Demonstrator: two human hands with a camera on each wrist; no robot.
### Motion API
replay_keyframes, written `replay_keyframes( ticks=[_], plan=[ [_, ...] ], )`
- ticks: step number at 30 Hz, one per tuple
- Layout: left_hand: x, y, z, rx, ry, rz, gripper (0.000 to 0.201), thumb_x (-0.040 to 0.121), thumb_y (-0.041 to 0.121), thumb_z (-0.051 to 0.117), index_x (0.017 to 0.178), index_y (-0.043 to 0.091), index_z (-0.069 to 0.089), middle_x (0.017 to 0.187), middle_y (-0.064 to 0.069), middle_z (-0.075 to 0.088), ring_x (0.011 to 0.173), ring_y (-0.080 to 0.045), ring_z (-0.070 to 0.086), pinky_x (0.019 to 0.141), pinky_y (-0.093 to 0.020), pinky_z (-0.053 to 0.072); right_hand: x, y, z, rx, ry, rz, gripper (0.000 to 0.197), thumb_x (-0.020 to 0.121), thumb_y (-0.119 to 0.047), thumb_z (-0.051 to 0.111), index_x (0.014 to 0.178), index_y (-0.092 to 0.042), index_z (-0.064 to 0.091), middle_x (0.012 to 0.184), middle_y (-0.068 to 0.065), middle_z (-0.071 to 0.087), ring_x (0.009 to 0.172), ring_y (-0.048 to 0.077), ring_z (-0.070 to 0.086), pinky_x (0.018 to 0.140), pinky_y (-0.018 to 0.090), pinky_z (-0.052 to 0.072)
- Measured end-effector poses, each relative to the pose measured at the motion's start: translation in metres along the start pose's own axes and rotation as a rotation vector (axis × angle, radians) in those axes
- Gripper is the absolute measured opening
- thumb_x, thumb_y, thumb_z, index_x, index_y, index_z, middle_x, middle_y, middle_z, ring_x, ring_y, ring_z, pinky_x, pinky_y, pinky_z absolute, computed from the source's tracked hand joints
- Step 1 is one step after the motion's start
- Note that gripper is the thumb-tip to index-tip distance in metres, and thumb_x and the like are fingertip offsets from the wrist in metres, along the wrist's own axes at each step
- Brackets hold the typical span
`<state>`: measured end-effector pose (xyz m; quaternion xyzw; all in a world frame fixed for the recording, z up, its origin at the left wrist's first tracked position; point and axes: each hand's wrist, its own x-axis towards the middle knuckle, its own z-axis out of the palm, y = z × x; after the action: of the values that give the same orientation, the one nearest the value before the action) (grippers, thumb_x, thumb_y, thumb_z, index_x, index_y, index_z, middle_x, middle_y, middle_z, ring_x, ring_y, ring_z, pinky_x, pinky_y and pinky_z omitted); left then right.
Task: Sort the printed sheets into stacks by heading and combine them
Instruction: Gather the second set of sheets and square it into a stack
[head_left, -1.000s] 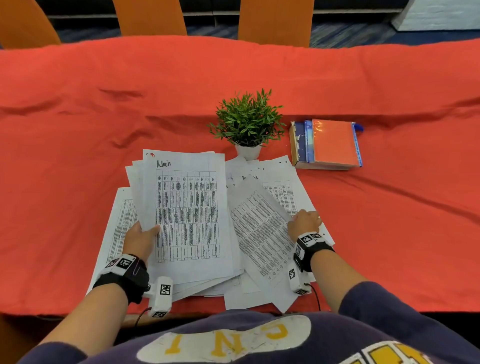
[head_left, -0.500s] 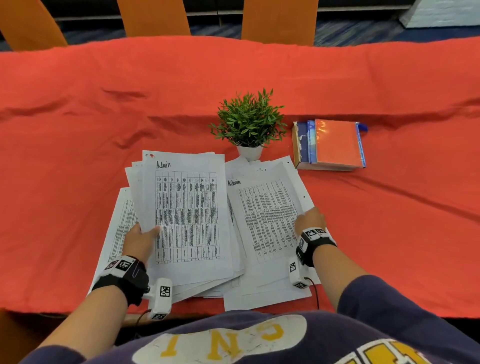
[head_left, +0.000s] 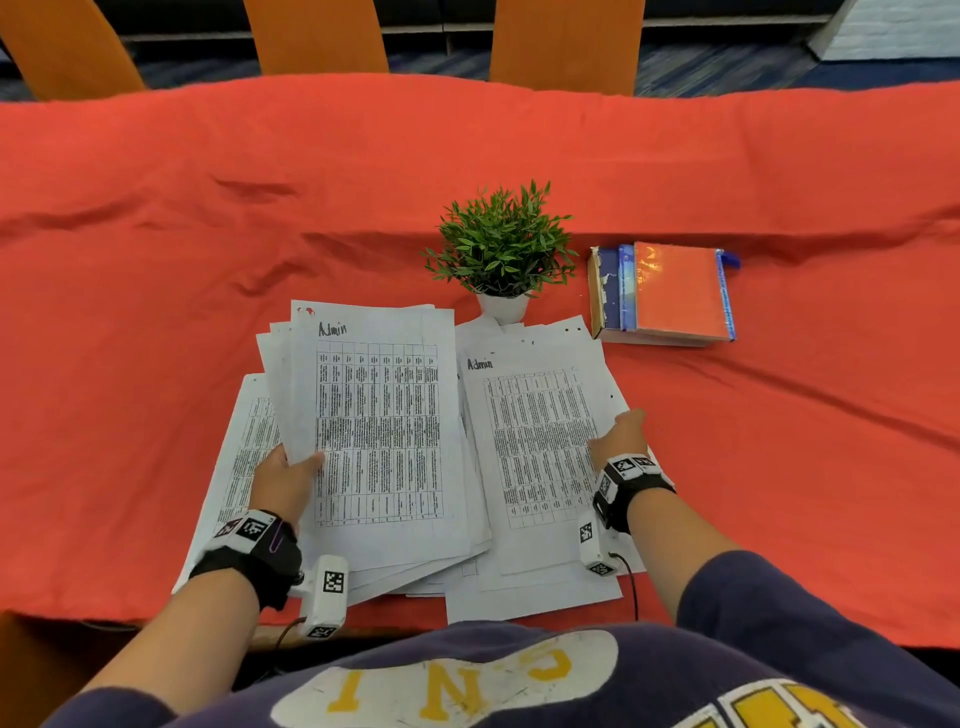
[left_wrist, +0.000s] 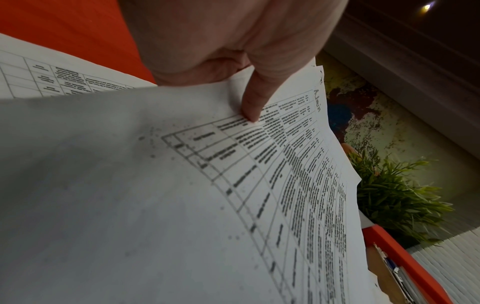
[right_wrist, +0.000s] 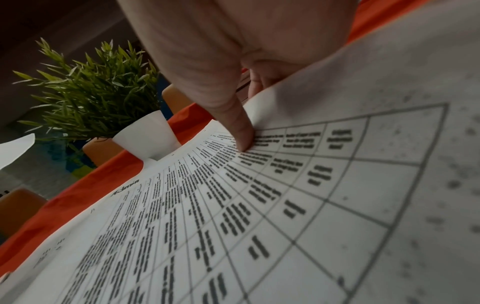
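Note:
White printed sheets with tables lie in loose piles on the red tablecloth near the front edge. My left hand (head_left: 291, 475) pinches the left edge of a raised stack headed "Admin" (head_left: 379, 431), thumb on top (left_wrist: 253, 107), fingers underneath. My right hand (head_left: 615, 434) pinches the right edge of a single sheet also headed "Admin" (head_left: 535, 441), thumb pressed on the print (right_wrist: 240, 133), fingers below it. More sheets (head_left: 244, 447) lie flat under and left of the held stack, and others under the right sheet (head_left: 530, 597).
A small green plant in a white pot (head_left: 501, 260) stands just behind the papers. A pile of books with an orange cover (head_left: 670, 293) lies to its right. The red tablecloth (head_left: 156, 260) spreads wide on both sides. Orange chairs (head_left: 566, 41) line the far edge.
My right hand has turned the slanted sheet upright and slid it up beside the left stack, so its "Admin" heading shows. The left hand holds its stack where it was.

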<state>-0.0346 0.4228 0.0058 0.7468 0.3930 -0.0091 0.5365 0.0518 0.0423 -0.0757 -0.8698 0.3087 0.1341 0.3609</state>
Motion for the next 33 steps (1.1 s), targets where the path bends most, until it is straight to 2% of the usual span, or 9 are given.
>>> replay_keyframes(
  ticks=[5, 8, 13, 16, 18, 22, 25, 30, 33],
  plan=[
    [-0.001, 0.002, 0.001, -0.003, -0.006, 0.007, 0.034, 0.092, 0.013, 0.059, 0.126, 0.009, 0.056, 0.109, -0.008, 0.061, 0.099, -0.026, 0.054, 0.087, -0.036, 0.039, -0.006, 0.003, -0.022, 0.020, 0.032, -0.153, 0.036, 0.091, -0.004, 0.051, 0.127, -0.005, 0.051, 0.113, 0.019, 0.064, 0.098, 0.035, 0.062, 0.081, 0.039, 0.050],
    [-0.003, 0.005, 0.004, -0.013, -0.014, 0.014, 0.037, 0.092, 0.014, 0.060, 0.129, 0.010, 0.055, 0.116, -0.007, 0.061, 0.103, -0.026, 0.053, 0.090, -0.037, 0.040, -0.009, 0.005, -0.042, 0.072, 0.076, -0.207, 0.020, 0.094, -0.007, 0.046, 0.109, -0.004, 0.059, 0.094, 0.016, 0.064, 0.079, 0.029, 0.057, 0.068, 0.032, 0.044],
    [-0.006, 0.014, 0.013, -0.027, -0.034, 0.025, 0.041, 0.093, 0.013, 0.059, 0.133, 0.009, 0.052, 0.123, -0.009, 0.059, 0.110, -0.027, 0.052, 0.094, -0.038, 0.038, -0.013, 0.007, -0.082, 0.206, 0.105, -0.285, 0.008, 0.096, -0.015, 0.050, 0.098, -0.010, 0.056, 0.072, 0.002, 0.054, 0.072, 0.024, 0.052, 0.060, 0.028, 0.038],
    [-0.008, 0.020, 0.020, -0.027, -0.048, 0.036, 0.039, 0.093, 0.013, 0.058, 0.132, 0.009, 0.053, 0.125, -0.009, 0.059, 0.117, -0.030, 0.052, 0.100, -0.040, 0.038, -0.018, 0.008, -0.110, 0.334, 0.123, -0.374, 0.011, 0.095, -0.014, 0.053, 0.103, -0.015, 0.061, 0.080, 0.003, 0.059, 0.071, 0.019, 0.053, 0.056, 0.023, 0.042],
    [-0.010, 0.024, 0.027, -0.029, -0.058, 0.043, 0.037, 0.093, 0.013, 0.058, 0.130, 0.009, 0.054, 0.122, -0.007, 0.060, 0.113, -0.027, 0.053, 0.098, -0.038, 0.038, -0.023, 0.007, -0.129, 0.390, 0.126, -0.418, 0.014, 0.094, -0.014, 0.056, 0.107, -0.015, 0.062, 0.086, 0.002, 0.062, 0.072, 0.015, 0.055, 0.056, 0.016, 0.043],
    [-0.014, 0.027, 0.038, -0.024, -0.078, 0.061, 0.037, 0.093, 0.013, 0.058, 0.130, 0.009, 0.054, 0.116, -0.005, 0.059, 0.104, -0.022, 0.051, 0.091, -0.034, 0.038, -0.027, 0.007, -0.157, 0.486, 0.111, -0.425, 0.023, 0.090, -0.014, 0.062, 0.113, -0.010, 0.062, 0.098, 0.003, 0.067, 0.084, 0.016, 0.062, 0.075, 0.026, 0.051],
    [-0.015, 0.026, 0.045, -0.008, -0.094, 0.066, 0.037, 0.093, 0.012, 0.059, 0.129, 0.009, 0.055, 0.120, -0.008, 0.061, 0.104, -0.024, 0.053, 0.093, -0.035, 0.039, -0.031, 0.009, -0.168, 0.583, 0.085, -0.403, 0.025, 0.089, -0.012, 0.064, 0.114, -0.008, 0.062, 0.099, 0.001, 0.068, 0.086, 0.015, 0.064, 0.080, 0.029, 0.051],
    [-0.017, 0.025, 0.050, 0.026, -0.108, 0.068, 0.038, 0.093, 0.014, 0.059, 0.131, 0.009, 0.053, 0.121, -0.010, 0.060, 0.111, -0.029, 0.054, 0.095, -0.038, 0.041, -0.026, 0.024, -0.152, 0.523, 0.038, -0.294, 0.021, 0.091, -0.013, 0.061, 0.111, -0.013, 0.066, 0.093, 0.001, 0.069, 0.084, 0.017, 0.065, 0.078, 0.035, 0.054],
    [-0.017, 0.023, 0.049, 0.046, -0.109, 0.068, 0.040, 0.092, 0.014, 0.059, 0.132, 0.009, 0.053, 0.123, -0.011, 0.060, 0.113, -0.031, 0.054, 0.094, -0.038, 0.041, -0.023, 0.035, -0.128, 0.286, 0.022, -0.316, 0.024, 0.094, -0.015, 0.054, 0.091, 0.005, 0.066, 0.070, 0.019, 0.057, 0.070, 0.017, 0.050, 0.059, 0.029, 0.041]
  ],
)
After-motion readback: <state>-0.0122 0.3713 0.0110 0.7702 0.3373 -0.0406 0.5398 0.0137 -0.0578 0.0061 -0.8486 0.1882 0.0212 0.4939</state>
